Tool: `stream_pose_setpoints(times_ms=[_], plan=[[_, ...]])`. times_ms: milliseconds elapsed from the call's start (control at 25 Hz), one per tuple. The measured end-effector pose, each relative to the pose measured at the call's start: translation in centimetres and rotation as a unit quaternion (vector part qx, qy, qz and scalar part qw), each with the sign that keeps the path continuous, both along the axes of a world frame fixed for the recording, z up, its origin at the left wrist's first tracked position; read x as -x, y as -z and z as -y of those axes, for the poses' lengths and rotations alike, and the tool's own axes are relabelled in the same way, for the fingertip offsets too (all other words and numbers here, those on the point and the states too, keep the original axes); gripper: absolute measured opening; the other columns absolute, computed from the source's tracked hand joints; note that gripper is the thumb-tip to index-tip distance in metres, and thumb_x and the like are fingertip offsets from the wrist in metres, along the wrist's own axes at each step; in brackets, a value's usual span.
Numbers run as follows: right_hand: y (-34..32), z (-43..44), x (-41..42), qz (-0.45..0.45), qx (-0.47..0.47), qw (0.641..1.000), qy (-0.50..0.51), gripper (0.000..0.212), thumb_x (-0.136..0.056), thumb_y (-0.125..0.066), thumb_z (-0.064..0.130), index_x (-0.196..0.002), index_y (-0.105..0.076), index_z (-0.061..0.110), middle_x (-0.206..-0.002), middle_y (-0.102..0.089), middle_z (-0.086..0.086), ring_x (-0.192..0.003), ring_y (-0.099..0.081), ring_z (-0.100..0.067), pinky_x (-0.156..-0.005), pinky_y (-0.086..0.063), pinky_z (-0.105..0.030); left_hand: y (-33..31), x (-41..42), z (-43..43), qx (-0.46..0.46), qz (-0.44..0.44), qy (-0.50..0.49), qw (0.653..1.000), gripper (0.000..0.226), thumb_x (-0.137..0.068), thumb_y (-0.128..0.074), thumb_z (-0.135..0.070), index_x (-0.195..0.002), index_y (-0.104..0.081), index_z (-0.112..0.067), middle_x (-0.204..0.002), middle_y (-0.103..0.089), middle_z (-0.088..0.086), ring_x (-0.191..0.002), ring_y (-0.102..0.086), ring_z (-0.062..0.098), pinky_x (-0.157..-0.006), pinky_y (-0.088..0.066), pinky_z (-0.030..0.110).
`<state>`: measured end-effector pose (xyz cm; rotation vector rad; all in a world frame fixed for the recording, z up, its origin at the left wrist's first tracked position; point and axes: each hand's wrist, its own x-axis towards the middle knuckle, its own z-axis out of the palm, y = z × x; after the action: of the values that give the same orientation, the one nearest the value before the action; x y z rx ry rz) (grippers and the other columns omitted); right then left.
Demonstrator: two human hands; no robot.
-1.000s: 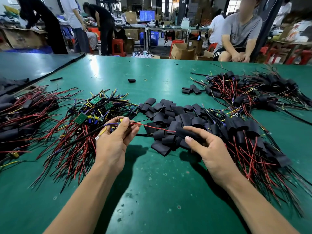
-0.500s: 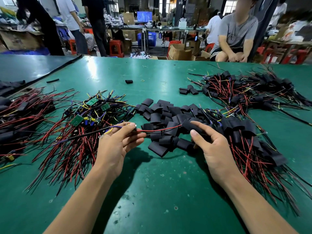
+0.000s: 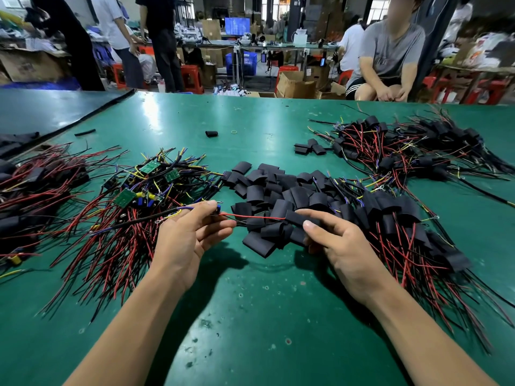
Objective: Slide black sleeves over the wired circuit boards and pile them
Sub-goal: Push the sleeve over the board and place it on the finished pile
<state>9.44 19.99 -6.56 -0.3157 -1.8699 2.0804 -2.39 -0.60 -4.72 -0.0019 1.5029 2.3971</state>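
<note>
Head view, matte black sleeve, red wire

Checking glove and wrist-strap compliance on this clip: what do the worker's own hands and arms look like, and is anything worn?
Nothing worn shows. The left hand and right hand are bare, with no gloves, rings or finger cots. The left forearm and right forearm are bare to the frame's edge, with no sleeve, watch, band or grounding strap.

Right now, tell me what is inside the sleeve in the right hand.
A red wire from the left hand runs to the mouth of the sleeve pinched by the right hand. Its dark wall hides anything inside.
</note>
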Motion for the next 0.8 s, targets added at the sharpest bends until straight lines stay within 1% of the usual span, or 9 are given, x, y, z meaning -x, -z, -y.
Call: stream_pose_setpoints(times_ms=[120, 240, 320, 400, 480, 600, 680, 720, 800], plan=[[-0.4, 0.2, 0.0, -0.013, 0.067, 0.997, -0.038, 0.038, -0.069, -0.078, 0.03, -0.104, -0.078, 0.016, -0.074, -0.061, 0.003, -0.067, -0.053, -0.008, -0.063, -0.045, -0.016, -0.1, -0.3, -0.3, -0.007, -0.001, 0.012, 1.0, 0.018, -0.09, -0.067, -0.013, -0.101, -0.063, -0.001, -0.077, -0.073, 0.015, -0.064, -0.072, 0.021, -0.056, -0.058, 0.023], [-0.9, 0.6, 0.0, -0.041, 0.158, 0.985, -0.048, 0.037, -0.069, -0.079, 0.024, -0.103, -0.077, 0.009, -0.078, -0.058, -0.002, -0.062, -0.052, -0.009, -0.061, -0.047, -0.018, -0.1, -1.2, -1.1, -0.035, 0.015, 0.045, 0.998, 0.025, -0.084, -0.07, -0.02, -0.098, -0.063, -0.001, -0.082, -0.075, 0.015, -0.071, -0.075, 0.022, -0.057, -0.058, 0.023], [-1.2, 0.7, 0.0, -0.065, 0.215, 0.974, -0.031, 0.033, -0.073, -0.076, 0.022, -0.102, -0.076, 0.006, -0.078, -0.059, -0.002, -0.062, -0.051, -0.01, -0.062, -0.05, -0.02, 0.0, -2.0, -1.7, -0.055, 0.037, 0.081, 0.995, 0.03, -0.08, -0.07, -0.02, -0.101, -0.063, 0.001, -0.089, -0.075, 0.017, -0.076, -0.076, 0.023, -0.058, -0.059, 0.024], [-1.5, 0.4, 0.0, -0.078, 0.261, 0.962, 0.011, 0.03, -0.075, -0.073, 0.024, -0.099, -0.076, 0.006, -0.079, -0.061, -0.002, -0.064, -0.052, -0.01, -0.063, -0.053, -0.02, 0.0, -2.5, -2.1, -0.084, 0.058, 0.114, 0.988, 0.031, -0.078, -0.071, -0.015, -0.104, -0.064, 0.0, -0.097, -0.075, 0.021, -0.082, -0.076, 0.027, -0.06, -0.059, 0.025], [-1.8, 0.1, 0.0, -0.078, 0.274, 0.957, 0.048, 0.028, -0.075, -0.072, 0.025, -0.097, -0.077, 0.008, -0.081, -0.063, -0.002, -0.066, -0.054, -0.01, -0.064, -0.053, -0.019, 0.1, -2.8, -2.3, -0.099, 0.062, 0.13, 0.985, 0.028, -0.075, -0.071, -0.01, -0.102, -0.065, -0.003, -0.102, -0.074, 0.023, -0.086, -0.075, 0.03, -0.062, -0.06, 0.027], [-1.9, 0.8, 0.1, -0.071, 0.278, 0.956, 0.055, 0.014, -0.074, -0.072, 0.023, -0.084, -0.079, 0.015, -0.077, -0.063, 0.0, -0.065, -0.056, -0.01, -0.065, -0.053, -0.02, 0.2, -3.1, -2.4, -0.081, 0.057, 0.12, 0.988, 0.024, -0.071, -0.074, -0.013, -0.094, -0.072, -0.009, -0.1, -0.075, 0.018, -0.08, -0.075, 0.029, -0.06, -0.06, 0.028], [-2.0, 1.6, 0.2, -0.068, 0.307, 0.948, 0.037, 0.011, -0.07, -0.074, 0.023, -0.076, -0.079, 0.016, -0.076, -0.062, -0.001, -0.063, -0.056, -0.01, -0.062, -0.054, -0.02, 0.1, -3.3, -2.5, -0.077, 0.065, 0.114, 0.988, 0.021, -0.069, -0.077, -0.016, -0.089, -0.075, -0.011, -0.096, -0.075, 0.015, -0.072, -0.074, 0.025, -0.057, -0.059, 0.027], [-2.0, 1.9, 0.2, -0.068, 0.333, 0.94, 0.026, 0.013, -0.069, -0.075, 0.024, -0.077, -0.079, 0.015, -0.075, -0.061, -0.001, -0.062, -0.056, -0.01, -0.06, -0.054, -0.021, 0.1, -3.3, -2.6, -0.079, 0.07, 0.113, 0.988, 0.023, -0.068, -0.077, -0.017, -0.09, -0.074, -0.012, -0.093, -0.075, 0.014, -0.069, -0.073, 0.023, -0.056, -0.059, 0.027], [-2.1, 2.2, 0.1, -0.073, 0.379, 0.923, 0.003, 0.024, -0.069, -0.075, 0.027, -0.086, -0.079, 0.011, -0.074, -0.059, -0.001, -0.06, -0.056, -0.01, -0.059, -0.053, -0.022, 0.1, -3.6, -2.7, -0.075, 0.074, 0.115, 0.988, 0.028, -0.067, -0.077, -0.016, -0.095, -0.072, -0.011, -0.089, -0.075, 0.013, -0.064, -0.071, 0.022, -0.054, -0.058, 0.026]])
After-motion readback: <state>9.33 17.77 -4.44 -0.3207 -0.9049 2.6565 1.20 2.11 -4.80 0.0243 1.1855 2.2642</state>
